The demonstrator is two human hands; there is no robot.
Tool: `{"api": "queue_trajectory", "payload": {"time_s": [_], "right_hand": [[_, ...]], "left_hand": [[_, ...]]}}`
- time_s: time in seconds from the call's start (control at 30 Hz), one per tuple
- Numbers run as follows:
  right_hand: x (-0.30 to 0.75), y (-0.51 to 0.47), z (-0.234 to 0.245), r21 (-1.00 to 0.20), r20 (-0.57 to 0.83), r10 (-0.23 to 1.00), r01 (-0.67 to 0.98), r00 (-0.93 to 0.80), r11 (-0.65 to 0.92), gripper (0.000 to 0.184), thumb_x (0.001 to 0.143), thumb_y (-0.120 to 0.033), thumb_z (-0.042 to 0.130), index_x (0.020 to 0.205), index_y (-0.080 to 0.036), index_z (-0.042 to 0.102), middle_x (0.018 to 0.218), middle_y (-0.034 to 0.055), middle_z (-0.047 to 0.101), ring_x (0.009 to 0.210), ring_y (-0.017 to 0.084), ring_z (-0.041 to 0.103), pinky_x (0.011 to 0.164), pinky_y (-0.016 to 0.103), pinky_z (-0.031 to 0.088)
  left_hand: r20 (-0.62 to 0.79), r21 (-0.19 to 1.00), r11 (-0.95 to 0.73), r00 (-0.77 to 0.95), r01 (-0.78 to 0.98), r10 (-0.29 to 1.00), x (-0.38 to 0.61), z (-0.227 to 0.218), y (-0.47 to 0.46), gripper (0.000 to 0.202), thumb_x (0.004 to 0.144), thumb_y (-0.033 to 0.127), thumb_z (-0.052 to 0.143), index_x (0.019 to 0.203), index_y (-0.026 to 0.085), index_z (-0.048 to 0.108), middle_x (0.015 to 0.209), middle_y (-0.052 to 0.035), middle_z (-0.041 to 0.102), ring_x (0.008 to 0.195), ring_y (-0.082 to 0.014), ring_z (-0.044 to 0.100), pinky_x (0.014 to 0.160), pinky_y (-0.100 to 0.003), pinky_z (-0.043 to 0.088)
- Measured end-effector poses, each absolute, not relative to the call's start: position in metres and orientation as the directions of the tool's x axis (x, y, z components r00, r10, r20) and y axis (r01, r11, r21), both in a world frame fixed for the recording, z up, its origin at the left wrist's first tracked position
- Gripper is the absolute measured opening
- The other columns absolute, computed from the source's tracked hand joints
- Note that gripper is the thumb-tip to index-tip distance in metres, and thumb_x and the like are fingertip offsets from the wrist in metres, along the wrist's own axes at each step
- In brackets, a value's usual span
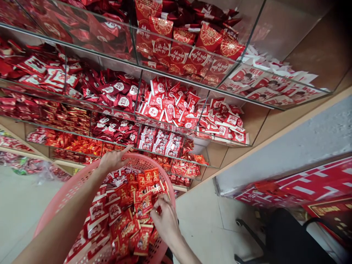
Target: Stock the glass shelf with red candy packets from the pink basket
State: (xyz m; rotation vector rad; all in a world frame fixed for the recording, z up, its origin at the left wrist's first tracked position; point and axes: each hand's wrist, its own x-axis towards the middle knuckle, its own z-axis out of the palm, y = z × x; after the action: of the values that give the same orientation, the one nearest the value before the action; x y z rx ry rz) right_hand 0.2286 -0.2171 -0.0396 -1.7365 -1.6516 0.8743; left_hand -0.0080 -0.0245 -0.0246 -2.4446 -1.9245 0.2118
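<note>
Head view: pink perforated basket [55, 205] stands before a shelf unit [255, 119] with clear-fronted compartments, its load of small wrapped packets filling the lower centre of the field. Red-and-gold packets [143, 238] lie loosely heaped on the right side of the basket; white-edged red packets [97, 211] lie in overlapping rows on the left. Of the two hands, the left hand [115, 160] extends across the far rim toward the lower compartments, fingers reaching forward and somewhat apart, with no packet visible in them. The right hand [166, 214] is at the right inner side of the basket, its fingers bent narrowly against the red-and-gold heap; whether a packet is pinched between them cannot be told. Just beyond the left fingertips, printed packets [159, 143] stand in neat columns within their compartment. A black chair [291, 234] is on the tiled floor [198, 227] at lower right, well apart. The step in hand appears to be handling packets inside the basket; any lift from this position would call for a firm thumb-and-finger pinch that leaves the adjoining packets undisturbed.
</note>
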Motion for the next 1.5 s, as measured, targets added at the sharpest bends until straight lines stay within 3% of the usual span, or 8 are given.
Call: {"api": "queue_trajectory", "payload": {"time_s": [0.5,0.6,0.73,0.93,1.2,1.27,1.33,1.5], "right_hand": [[0.244,-0.236,-0.047,-0.690,-0.022,0.999,0.722,0.050,-0.051,0.011,0.069,-0.015,0.052,0.065,-0.022,0.045,0.075,-0.0018,0.048,0.061,0.013,0.053,0.057,0.026,0.037],[0.244,-0.230,-0.041,-0.673,0.040,0.999,0.739,0.009,0.020,0.008,0.072,-0.015,0.053,0.075,-0.022,0.051,0.084,0.0010,0.053,0.074,0.016,0.057,0.066,0.028,0.042],[0.242,-0.223,-0.034,-0.607,0.130,0.972,0.760,-0.194,0.233,0.023,0.083,-0.019,0.053,0.105,-0.022,0.059,0.119,0.0076,0.056,0.109,0.024,0.052,0.091,0.039,0.041],[0.240,-0.225,-0.039,-0.602,0.139,0.961,0.749,-0.240,0.275,0.020,0.087,-0.025,0.054,0.105,-0.024,0.063,0.116,0.0063,0.060,0.106,0.024,0.053,0.092,0.041,0.041],[0.303,-0.187,-0.072,-0.761,0.272,0.956,0.633,0.111,0.143,0.021,0.091,-0.026,0.045,0.099,-0.019,0.064,0.108,0.0093,0.061,0.102,0.019,0.057,0.088,0.033,0.046],[0.331,-0.173,-0.095,-0.718,0.244,0.955,0.694,0.169,0.061,0.024,0.091,-0.024,0.041,0.099,-0.017,0.062,0.106,0.0106,0.061,0.100,0.019,0.058,0.086,0.031,0.047],[0.358,-0.159,-0.120,-0.584,0.156,0.967,0.808,0.199,-0.073,0.027,0.090,-0.019,0.037,0.101,-0.016,0.061,0.108,0.0114,0.060,0.099,0.019,0.059,0.085,0.030,0.047],[0.414,-0.123,-0.161,-0.417,0.037,0.968,0.884,0.250,-0.212,0.030,0.086,-0.011,0.036,0.102,-0.014,0.061,0.113,0.0143,0.057,0.094,0.020,0.061,0.084,0.029,0.046]], "left_hand": [[-0.105,-0.064,-0.228,0.221,0.971,0.970,-0.009,-0.025,-0.024,0.076,0.084,0.064,0.023,0.149,0.026,0.013,0.103,-0.0168,0.071,0.092,-0.0319,0.066,0.077,-0.040,0.046],[-0.115,-0.091,-0.223,0.212,0.971,0.970,-0.008,-0.025,-0.024,0.075,0.084,0.064,0.022,0.149,0.028,0.011,0.104,-0.0152,0.071,0.092,-0.0308,0.066,0.077,-0.039,0.046],[-0.114,-0.080,-0.218,0.208,0.973,0.971,-0.008,-0.025,-0.024,0.076,0.084,0.064,0.021,0.150,0.028,0.011,0.105,-0.0154,0.070,0.092,-0.0303,0.065,0.077,-0.039,0.046],[-0.103,-0.086,-0.230,0.221,0.969,0.970,-0.011,-0.030,-0.021,0.074,0.085,0.063,0.019,0.150,0.027,0.010,0.105,-0.0168,0.070,0.090,-0.0319,0.066,0.075,-0.041,0.046],[-0.103,-0.043,-0.211,0.206,0.977,0.973,-0.011,-0.030,-0.019,0.073,0.085,0.060,0.024,0.149,0.029,0.014,0.108,-0.0135,0.070,0.091,-0.0313,0.066,0.078,-0.041,0.046],[-0.092,-0.037,-0.209,0.205,0.977,0.974,-0.011,-0.030,-0.019,0.073,0.085,0.060,0.025,0.149,0.028,0.015,0.107,-0.0139,0.070,0.090,-0.0314,0.066,0.077,-0.041,0.046],[-0.087,-0.034,-0.217,0.213,0.976,0.973,-0.011,-0.030,-0.020,0.073,0.085,0.059,0.025,0.149,0.027,0.017,0.106,-0.0150,0.071,0.089,-0.0324,0.066,0.076,-0.042,0.046],[-0.083,-0.045,-0.232,0.228,0.972,0.970,-0.011,-0.031,-0.021,0.072,0.085,0.060,0.023,0.149,0.027,0.016,0.106,-0.0162,0.070,0.088,-0.0335,0.066,0.074,-0.042,0.047]]}}
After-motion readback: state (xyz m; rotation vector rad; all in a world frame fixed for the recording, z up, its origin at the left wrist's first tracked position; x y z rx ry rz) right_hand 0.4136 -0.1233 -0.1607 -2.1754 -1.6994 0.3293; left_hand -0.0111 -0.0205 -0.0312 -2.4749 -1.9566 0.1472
